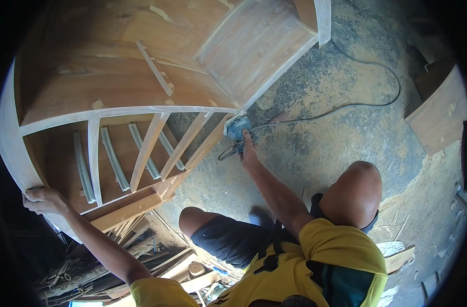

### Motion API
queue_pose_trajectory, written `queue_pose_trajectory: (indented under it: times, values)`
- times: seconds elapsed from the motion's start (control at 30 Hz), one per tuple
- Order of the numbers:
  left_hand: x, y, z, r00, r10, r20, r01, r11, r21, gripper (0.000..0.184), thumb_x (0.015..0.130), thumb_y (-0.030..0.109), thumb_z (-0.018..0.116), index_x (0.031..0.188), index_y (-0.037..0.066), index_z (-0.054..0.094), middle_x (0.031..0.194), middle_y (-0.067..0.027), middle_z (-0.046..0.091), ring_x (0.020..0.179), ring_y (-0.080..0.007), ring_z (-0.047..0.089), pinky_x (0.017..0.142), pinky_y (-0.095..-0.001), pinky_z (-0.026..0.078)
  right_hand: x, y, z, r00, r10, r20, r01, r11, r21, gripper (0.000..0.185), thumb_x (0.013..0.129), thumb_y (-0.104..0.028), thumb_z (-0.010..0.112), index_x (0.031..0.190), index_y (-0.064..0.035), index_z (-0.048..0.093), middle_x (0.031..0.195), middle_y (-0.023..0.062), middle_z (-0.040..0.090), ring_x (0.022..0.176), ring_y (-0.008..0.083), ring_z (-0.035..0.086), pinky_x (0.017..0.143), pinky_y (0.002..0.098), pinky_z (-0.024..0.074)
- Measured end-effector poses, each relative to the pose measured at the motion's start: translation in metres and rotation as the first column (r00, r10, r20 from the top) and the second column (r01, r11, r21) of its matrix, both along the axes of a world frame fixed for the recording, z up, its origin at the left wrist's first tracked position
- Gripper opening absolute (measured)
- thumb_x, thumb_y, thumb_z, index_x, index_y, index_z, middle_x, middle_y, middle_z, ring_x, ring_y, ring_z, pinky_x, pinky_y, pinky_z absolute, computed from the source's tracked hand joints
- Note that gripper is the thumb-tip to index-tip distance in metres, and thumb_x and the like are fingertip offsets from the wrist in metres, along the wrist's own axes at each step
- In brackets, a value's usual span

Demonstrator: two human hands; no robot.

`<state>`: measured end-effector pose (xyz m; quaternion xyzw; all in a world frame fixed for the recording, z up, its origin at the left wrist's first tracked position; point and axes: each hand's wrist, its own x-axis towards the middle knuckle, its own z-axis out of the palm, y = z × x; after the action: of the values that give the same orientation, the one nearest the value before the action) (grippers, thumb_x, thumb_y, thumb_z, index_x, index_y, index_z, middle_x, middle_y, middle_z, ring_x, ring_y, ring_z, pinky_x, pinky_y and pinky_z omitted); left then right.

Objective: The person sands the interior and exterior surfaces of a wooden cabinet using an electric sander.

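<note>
My right hand (248,149) is wrapped round a blue electric sander (238,126). The sander's pad rests against the corner of a wooden cabinet frame (157,109), where the front rail meets the side panel. At the far left, my left hand (45,200) grips the outer edge of the same cabinet, its fingers curled over the pale post. Between my hands, several wooden slats and pale drawer runners (114,158) span the cabinet's lower opening. A loose thin wooden strip (154,68) lies on the broad panel above.
A black power cord (341,107) loops from the sander across the concrete floor (295,153). Scrap wood (182,268) is heaped at the lower left, below the cabinet. A wooden panel (440,115) stands at the right. My bent knees are close to the cabinet.
</note>
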<state>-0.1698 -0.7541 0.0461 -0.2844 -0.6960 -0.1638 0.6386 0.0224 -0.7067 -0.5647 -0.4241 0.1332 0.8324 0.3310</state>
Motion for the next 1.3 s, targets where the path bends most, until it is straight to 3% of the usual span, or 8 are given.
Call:
queue_pose_trajectory:
  times: [0.1, 0.17, 0.23, 0.6, 0.8, 0.87, 0.97, 1.3]
  values:
    - [-0.013, -0.004, 0.004, 1.000, -0.008, -0.023, 0.009, 1.000, 0.015, 0.065, 0.103, 0.051, 0.039, 0.114, -0.008, 0.062, 0.105, -0.0302, 0.064, 0.100, -0.0498, 0.064, 0.087, -0.0606, 0.051, 0.012, 0.025, 0.002, 0.992, -0.120, -0.047, 0.123, 0.991, 0.060, 0.038, 0.093, -0.032, 0.077, 0.115, -0.0100, 0.054, 0.081, 0.0071, 0.065, 0.063, 0.0190, 0.068, 0.054, 0.0323, 0.0576]
    - [-0.022, -0.007, 0.008, 0.997, 0.030, -0.076, -0.029, 1.000, 0.003, 0.064, 0.103, 0.050, 0.039, 0.113, -0.009, 0.063, 0.103, -0.0300, 0.064, 0.099, -0.0501, 0.063, 0.088, -0.0608, 0.050, 0.031, 0.063, 0.001, 0.984, -0.171, 0.053, 0.164, 0.980, 0.115, 0.054, 0.091, -0.032, 0.080, 0.126, -0.0073, 0.048, 0.098, 0.0122, 0.067, 0.062, 0.0199, 0.067, 0.053, 0.0325, 0.0574]
    - [-0.023, -0.005, 0.008, 0.996, 0.049, -0.072, -0.047, 0.999, 0.018, 0.062, 0.103, 0.048, 0.039, 0.113, -0.009, 0.062, 0.104, -0.0290, 0.064, 0.099, -0.0491, 0.063, 0.089, -0.0601, 0.050, 0.053, 0.106, 0.014, 0.936, -0.330, 0.124, 0.311, 0.938, 0.150, 0.043, 0.090, -0.026, 0.080, 0.118, -0.0067, 0.054, 0.094, 0.0107, 0.066, 0.062, 0.0187, 0.066, 0.052, 0.0305, 0.0563]
    - [-0.021, 0.011, 0.005, 0.997, 0.060, -0.056, -0.050, 0.984, 0.168, 0.051, 0.104, 0.041, 0.036, 0.109, -0.001, 0.064, 0.105, -0.0242, 0.064, 0.102, -0.0452, 0.060, 0.093, -0.0577, 0.047, 0.199, 0.352, 0.023, 0.798, -0.394, 0.456, 0.166, 0.871, 0.462, 0.071, 0.084, -0.023, 0.083, 0.133, 0.0036, 0.039, 0.093, 0.0124, 0.066, 0.062, 0.0175, 0.063, 0.054, 0.0303, 0.0585]
    - [-0.015, 0.016, 0.002, 0.998, 0.055, -0.022, -0.050, 0.982, 0.183, 0.051, 0.105, 0.039, 0.034, 0.109, -0.001, 0.065, 0.105, -0.0245, 0.064, 0.103, -0.0452, 0.059, 0.093, -0.0580, 0.046, 0.162, 0.268, 0.039, 0.834, -0.306, 0.460, 0.113, 0.909, 0.400, 0.052, 0.088, -0.028, 0.080, 0.122, -0.0001, 0.052, 0.092, 0.0097, 0.067, 0.064, 0.0160, 0.064, 0.054, 0.0299, 0.0552]
    - [-0.006, 0.018, 0.003, 0.999, 0.043, -0.026, -0.038, 0.985, 0.167, 0.051, 0.105, 0.039, 0.034, 0.109, -0.002, 0.064, 0.105, -0.0248, 0.063, 0.103, -0.0453, 0.059, 0.092, -0.0581, 0.046, 0.144, 0.236, 0.017, 0.909, -0.133, 0.396, 0.021, 0.961, 0.275, 0.061, 0.088, -0.029, 0.081, 0.130, 0.0013, 0.048, 0.092, 0.0091, 0.067, 0.066, 0.0166, 0.064, 0.056, 0.0299, 0.0555]
    - [-0.005, 0.016, 0.003, 0.999, 0.040, 0.012, -0.042, 0.990, 0.138, 0.049, 0.107, 0.037, 0.035, 0.110, -0.003, 0.064, 0.105, -0.0254, 0.063, 0.102, -0.0456, 0.059, 0.092, -0.0570, 0.047, 0.142, 0.222, 0.028, 0.910, -0.152, 0.386, 0.041, 0.959, 0.281, 0.069, 0.086, -0.030, 0.082, 0.132, 0.0023, 0.043, 0.092, 0.0093, 0.066, 0.067, 0.0175, 0.064, 0.057, 0.0310, 0.0564]
    - [-0.011, 0.020, 0.003, 0.995, 0.042, -0.091, -0.027, 0.987, 0.160, 0.050, 0.104, 0.037, 0.035, 0.103, -0.002, 0.065, 0.101, -0.0254, 0.063, 0.098, -0.0442, 0.058, 0.089, -0.0561, 0.046, 0.220, 0.364, 0.028, 0.814, -0.371, 0.448, 0.111, 0.856, 0.505, 0.064, 0.083, -0.030, 0.083, 0.123, -0.0009, 0.042, 0.090, 0.0101, 0.064, 0.065, 0.0165, 0.063, 0.054, 0.0312, 0.0532]
